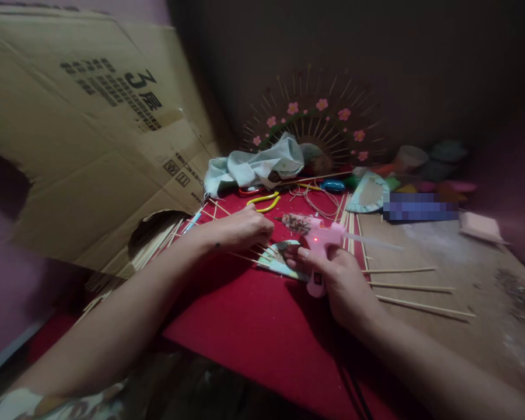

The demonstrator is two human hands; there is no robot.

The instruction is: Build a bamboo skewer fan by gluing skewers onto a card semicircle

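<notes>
In my right hand (339,274) is a pink hot glue gun (319,248), its small red light lit. A clear glue stick (371,241) sticks out of its back, and brownish residue cakes its nozzle end, which points left. My left hand (245,227) is closed just left of the nozzle; its fingertips are hidden, so I cannot make out what they hold. Beneath both hands lies a patterned half-round piece (284,269), partly covered by my right fingers. Thin wooden sticks (251,258) run out from its left side, and more sticks (413,287) spread to the right.
A large cardboard sheet (91,134) leans at the left, a bundle of sticks (157,242) by its cutout. Behind are a flowered stick fan (321,105), a pale cloth (262,160), yellow-handled pliers (265,203) and a patterned half-round piece (370,192). The red table's front edge (245,364) is close.
</notes>
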